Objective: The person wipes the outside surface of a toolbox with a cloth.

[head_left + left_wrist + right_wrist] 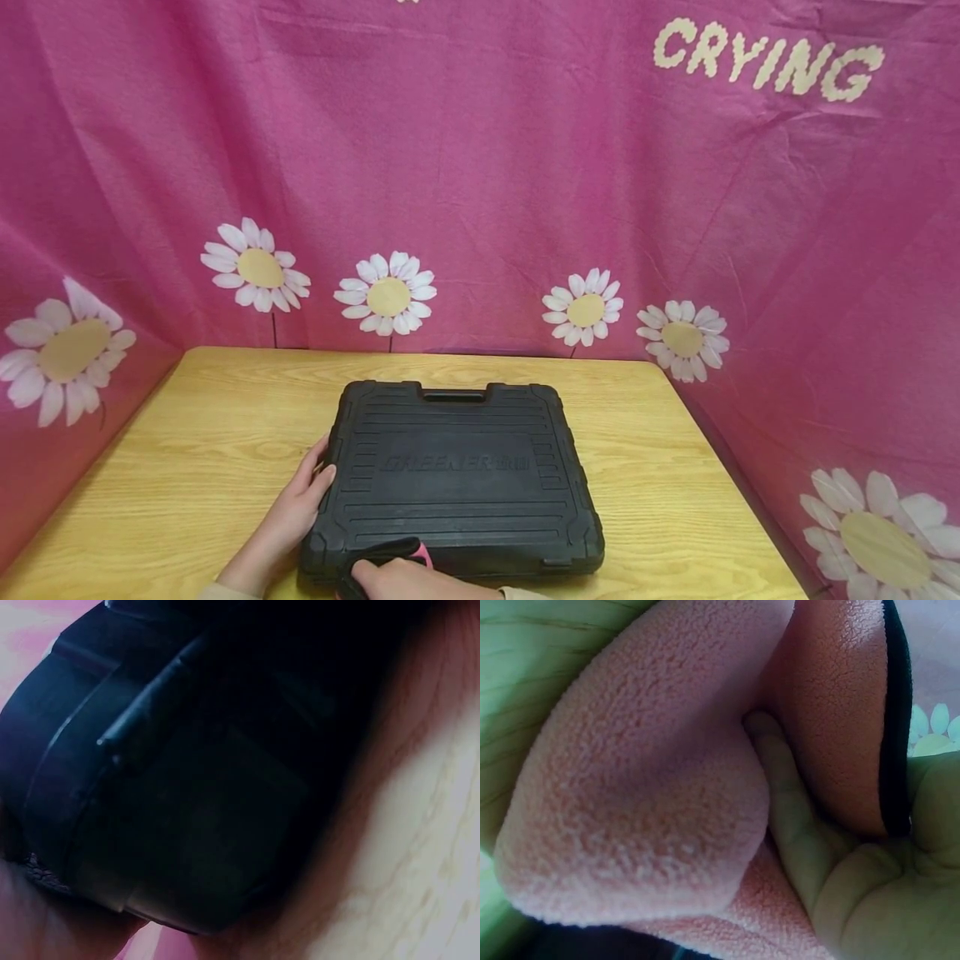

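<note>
A black plastic tool case (pixel 457 492) with raised lettering lies on the table, its carrying handle toward the back. My left hand (pixel 292 508) grips the case by its left side, thumb near the upper edge. Dark in the left wrist view, the case's side (pixel 172 810) fills most of the picture. At the near left corner of the case, my right hand (pixel 408 578) holds a folded cloth (pixel 382 552), black with some pink showing. The right wrist view shows the cloth's fluffy pink face (pixel 630 795) and dark trim, with one finger tucked into its fold.
The wooden table (pixel 217 417) extends around the case on both sides and behind it. A pink curtain (pixel 480 167) printed with white daisies hangs at the back and along the sides.
</note>
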`<action>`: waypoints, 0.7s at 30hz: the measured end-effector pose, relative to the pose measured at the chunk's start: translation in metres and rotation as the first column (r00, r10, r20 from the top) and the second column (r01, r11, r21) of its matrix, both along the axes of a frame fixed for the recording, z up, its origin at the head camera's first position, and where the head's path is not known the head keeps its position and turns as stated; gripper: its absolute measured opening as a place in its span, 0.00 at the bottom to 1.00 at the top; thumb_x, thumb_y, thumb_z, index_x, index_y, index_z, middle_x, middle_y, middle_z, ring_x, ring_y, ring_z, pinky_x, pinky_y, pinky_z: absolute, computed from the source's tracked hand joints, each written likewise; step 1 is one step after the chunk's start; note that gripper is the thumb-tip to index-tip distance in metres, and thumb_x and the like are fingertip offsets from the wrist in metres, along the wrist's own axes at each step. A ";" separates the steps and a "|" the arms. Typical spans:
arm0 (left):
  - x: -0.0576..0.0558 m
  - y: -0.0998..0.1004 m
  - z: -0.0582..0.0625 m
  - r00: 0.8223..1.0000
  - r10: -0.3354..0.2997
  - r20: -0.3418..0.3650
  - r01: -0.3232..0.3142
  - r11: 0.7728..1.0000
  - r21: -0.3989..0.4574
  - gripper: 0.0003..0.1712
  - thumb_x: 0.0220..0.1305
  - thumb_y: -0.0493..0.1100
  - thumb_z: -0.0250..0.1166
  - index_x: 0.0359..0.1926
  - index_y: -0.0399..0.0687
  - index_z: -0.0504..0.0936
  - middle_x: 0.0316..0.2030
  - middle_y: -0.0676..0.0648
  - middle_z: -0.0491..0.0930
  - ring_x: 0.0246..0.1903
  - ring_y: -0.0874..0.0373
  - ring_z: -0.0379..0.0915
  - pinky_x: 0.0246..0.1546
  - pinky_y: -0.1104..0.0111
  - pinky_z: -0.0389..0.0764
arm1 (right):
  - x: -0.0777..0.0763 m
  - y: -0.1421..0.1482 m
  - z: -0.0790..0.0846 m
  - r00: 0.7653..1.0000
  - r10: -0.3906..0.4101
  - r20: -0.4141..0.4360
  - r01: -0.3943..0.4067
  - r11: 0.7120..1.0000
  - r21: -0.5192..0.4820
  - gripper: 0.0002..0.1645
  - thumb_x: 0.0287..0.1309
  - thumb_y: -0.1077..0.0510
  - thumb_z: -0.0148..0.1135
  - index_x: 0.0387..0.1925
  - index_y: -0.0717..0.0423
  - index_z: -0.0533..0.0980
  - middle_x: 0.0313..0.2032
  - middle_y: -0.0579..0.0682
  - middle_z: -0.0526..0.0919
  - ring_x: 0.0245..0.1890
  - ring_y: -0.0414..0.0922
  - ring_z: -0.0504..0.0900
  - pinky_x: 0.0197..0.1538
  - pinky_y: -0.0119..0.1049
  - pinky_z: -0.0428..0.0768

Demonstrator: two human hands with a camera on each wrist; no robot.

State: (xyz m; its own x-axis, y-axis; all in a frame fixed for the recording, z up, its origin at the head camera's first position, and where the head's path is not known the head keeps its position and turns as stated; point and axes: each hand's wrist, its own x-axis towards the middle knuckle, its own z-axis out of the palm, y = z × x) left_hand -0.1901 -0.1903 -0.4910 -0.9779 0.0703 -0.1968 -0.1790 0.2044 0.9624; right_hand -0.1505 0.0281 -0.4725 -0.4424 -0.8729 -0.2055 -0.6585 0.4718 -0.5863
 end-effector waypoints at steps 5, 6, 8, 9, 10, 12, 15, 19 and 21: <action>0.001 -0.001 0.001 1.000 -0.016 -0.019 0.016 1.000 0.000 0.37 0.84 0.45 0.42 0.83 0.45 0.37 0.82 0.34 0.35 0.80 0.32 0.35 0.75 0.40 0.52 | -0.001 -0.005 -0.003 1.000 0.011 -0.003 -0.011 0.999 0.039 0.10 0.73 0.54 0.60 0.48 0.54 0.72 0.31 0.42 0.82 0.30 0.26 0.78 0.34 0.15 0.71; 0.001 -0.001 0.001 1.000 -0.018 -0.023 0.018 1.000 0.002 0.37 0.84 0.44 0.42 0.83 0.44 0.37 0.82 0.33 0.35 0.80 0.32 0.35 0.75 0.40 0.53 | 0.000 -0.006 0.003 1.000 0.011 0.000 -0.011 0.999 0.049 0.10 0.73 0.54 0.60 0.48 0.55 0.72 0.30 0.42 0.81 0.29 0.26 0.77 0.34 0.16 0.71; 0.001 -0.001 0.001 0.999 -0.019 -0.027 0.019 1.000 -0.002 0.37 0.84 0.44 0.42 0.83 0.44 0.37 0.82 0.33 0.35 0.80 0.32 0.35 0.75 0.40 0.53 | 0.002 -0.008 0.008 1.000 0.021 -0.001 -0.021 0.999 0.049 0.09 0.73 0.55 0.60 0.47 0.55 0.71 0.30 0.42 0.81 0.29 0.26 0.76 0.33 0.16 0.70; 0.001 -0.001 0.001 0.999 -0.019 -0.029 0.019 1.000 0.000 0.36 0.84 0.44 0.42 0.83 0.44 0.37 0.82 0.33 0.36 0.80 0.32 0.35 0.75 0.40 0.53 | 0.003 -0.009 0.011 1.000 0.025 -0.009 -0.024 0.998 0.050 0.09 0.73 0.55 0.60 0.46 0.55 0.71 0.29 0.43 0.81 0.28 0.26 0.76 0.33 0.16 0.70; 0.001 -0.001 0.000 0.999 -0.019 -0.029 0.019 1.000 0.000 0.36 0.84 0.44 0.42 0.83 0.44 0.37 0.82 0.33 0.36 0.80 0.32 0.36 0.75 0.40 0.54 | 0.004 -0.011 0.013 0.999 0.028 -0.015 -0.027 0.999 0.047 0.09 0.72 0.56 0.60 0.46 0.56 0.72 0.29 0.43 0.81 0.28 0.26 0.76 0.33 0.16 0.70; 0.001 -0.001 0.000 1.000 -0.016 -0.025 0.016 1.000 -0.004 0.37 0.84 0.45 0.42 0.83 0.44 0.37 0.82 0.34 0.35 0.80 0.32 0.35 0.75 0.40 0.54 | 0.005 -0.013 0.018 0.999 0.037 -0.027 -0.035 0.998 0.048 0.08 0.72 0.57 0.60 0.46 0.57 0.72 0.28 0.43 0.81 0.27 0.26 0.75 0.32 0.16 0.70; 0.001 -0.001 0.000 1.000 -0.009 -0.016 0.009 1.000 -0.005 0.37 0.84 0.45 0.42 0.83 0.46 0.37 0.82 0.34 0.35 0.80 0.32 0.35 0.75 0.40 0.53 | 0.007 -0.018 0.021 0.998 0.051 -0.037 -0.049 0.998 0.043 0.08 0.72 0.58 0.60 0.46 0.58 0.73 0.27 0.43 0.80 0.26 0.25 0.73 0.32 0.15 0.69; 0.001 -0.001 0.000 1.000 -0.003 -0.003 0.003 1.000 -0.007 0.37 0.84 0.46 0.43 0.83 0.47 0.37 0.82 0.35 0.35 0.80 0.32 0.34 0.75 0.40 0.52 | 0.003 -0.022 0.012 0.998 0.066 -0.014 -0.065 0.997 0.037 0.08 0.73 0.57 0.60 0.46 0.58 0.73 0.26 0.41 0.78 0.25 0.25 0.72 0.32 0.15 0.69; 0.000 -0.001 0.001 1.000 -0.002 0.005 0.002 1.000 -0.008 0.38 0.84 0.47 0.43 0.83 0.48 0.37 0.82 0.35 0.34 0.80 0.32 0.32 0.75 0.40 0.50 | -0.002 -0.024 -0.002 0.997 0.080 -0.005 -0.079 0.996 0.028 0.09 0.74 0.55 0.59 0.47 0.56 0.72 0.27 0.40 0.77 0.26 0.24 0.73 0.32 0.15 0.70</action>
